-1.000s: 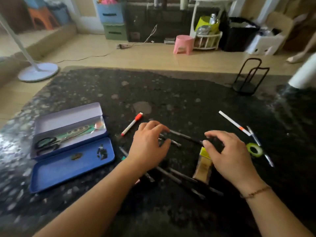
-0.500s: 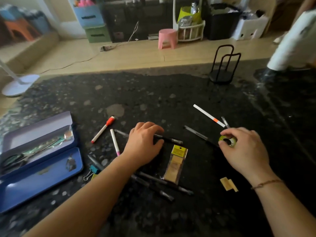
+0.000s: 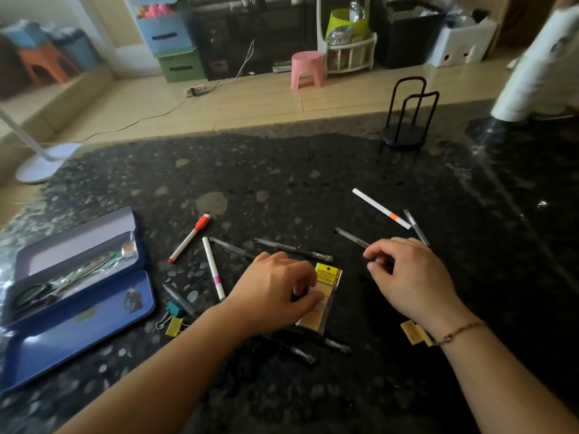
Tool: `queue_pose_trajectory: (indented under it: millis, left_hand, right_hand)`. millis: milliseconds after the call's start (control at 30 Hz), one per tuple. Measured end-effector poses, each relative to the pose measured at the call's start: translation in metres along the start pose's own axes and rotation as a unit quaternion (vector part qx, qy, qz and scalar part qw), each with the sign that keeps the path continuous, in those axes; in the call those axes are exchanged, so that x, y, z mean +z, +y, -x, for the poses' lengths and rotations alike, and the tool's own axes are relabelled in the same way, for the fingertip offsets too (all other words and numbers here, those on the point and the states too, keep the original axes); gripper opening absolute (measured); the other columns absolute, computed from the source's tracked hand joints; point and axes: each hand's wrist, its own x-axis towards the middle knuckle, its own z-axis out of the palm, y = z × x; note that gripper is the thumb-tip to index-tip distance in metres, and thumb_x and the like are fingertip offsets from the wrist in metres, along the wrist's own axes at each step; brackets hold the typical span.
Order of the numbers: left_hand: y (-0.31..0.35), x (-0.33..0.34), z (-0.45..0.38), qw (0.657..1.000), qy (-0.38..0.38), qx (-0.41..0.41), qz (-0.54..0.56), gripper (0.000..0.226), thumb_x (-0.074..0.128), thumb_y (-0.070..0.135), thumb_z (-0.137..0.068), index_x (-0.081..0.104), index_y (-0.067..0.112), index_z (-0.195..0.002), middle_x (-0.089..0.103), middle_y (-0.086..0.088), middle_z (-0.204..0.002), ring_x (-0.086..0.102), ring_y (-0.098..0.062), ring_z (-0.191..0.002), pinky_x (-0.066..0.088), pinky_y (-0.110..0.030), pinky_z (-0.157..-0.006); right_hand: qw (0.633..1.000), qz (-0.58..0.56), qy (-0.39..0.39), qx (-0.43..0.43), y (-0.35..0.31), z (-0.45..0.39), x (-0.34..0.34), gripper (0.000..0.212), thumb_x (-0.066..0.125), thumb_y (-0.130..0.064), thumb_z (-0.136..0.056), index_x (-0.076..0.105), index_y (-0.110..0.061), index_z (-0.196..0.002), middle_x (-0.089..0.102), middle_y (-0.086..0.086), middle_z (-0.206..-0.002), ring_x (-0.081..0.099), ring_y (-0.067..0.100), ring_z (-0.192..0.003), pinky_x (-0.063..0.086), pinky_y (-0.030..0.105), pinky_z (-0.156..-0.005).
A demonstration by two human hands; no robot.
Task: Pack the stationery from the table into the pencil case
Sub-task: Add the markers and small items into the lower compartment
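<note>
Dark speckled stone forms the bench [image 3: 282, 183], and the open blue pencil case [image 3: 78, 311] lies at its left edge, holding only scissors [image 3: 47, 288]. Pens, markers and binder clips [image 3: 174, 321] are scattered beside it, unpacked. Half a second ago the right hand [image 3: 410, 283] covered the green tape roll; now it has drawn nearer, fingers [image 3: 372, 253] curled narrow around a dark pen [image 3: 351, 238]. Left hand [image 3: 275, 292] has dropped onto the yellow-labelled packet [image 3: 322, 296], fingers bent, pressing it, so gathering is barely begun.
</note>
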Motion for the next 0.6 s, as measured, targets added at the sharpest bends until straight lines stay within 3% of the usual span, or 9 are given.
queue_pose_trajectory:
  millis: [233,600]
  left_hand:
    - [0.0030,-0.0016,0.0014,0.999,-0.038,0.004,0.012,0.037,0.057,0.065,-0.074,0.055,0.037,-0.099,0.060,0.021,-0.084,0.052,0.001,-0.082,0.044,-0.031,-0.085]
    - [0.0092,0.0058,-0.0024,0.998,-0.045,0.038,0.032,0.036,0.063,0.040,-0.076,0.052,0.037,-0.109,0.061,0.020,-0.101,0.052,-0.005,-0.096,0.042,-0.034,-0.088]
  right_hand:
    - [1.000,-0.004,-0.010,0.022,0.0027,0.0001,-0.0003,0.014,0.067,-0.021,-0.083,0.066,-0.032,-0.090,0.057,-0.015,-0.075,0.053,0.010,-0.083,0.048,0.027,-0.069]
    - [1.000,-0.006,-0.019,0.015,0.0035,0.0011,0.0034,0.015,0.067,-0.023,-0.082,0.065,-0.035,-0.092,0.055,-0.017,-0.074,0.052,0.006,-0.081,0.048,0.024,-0.065]
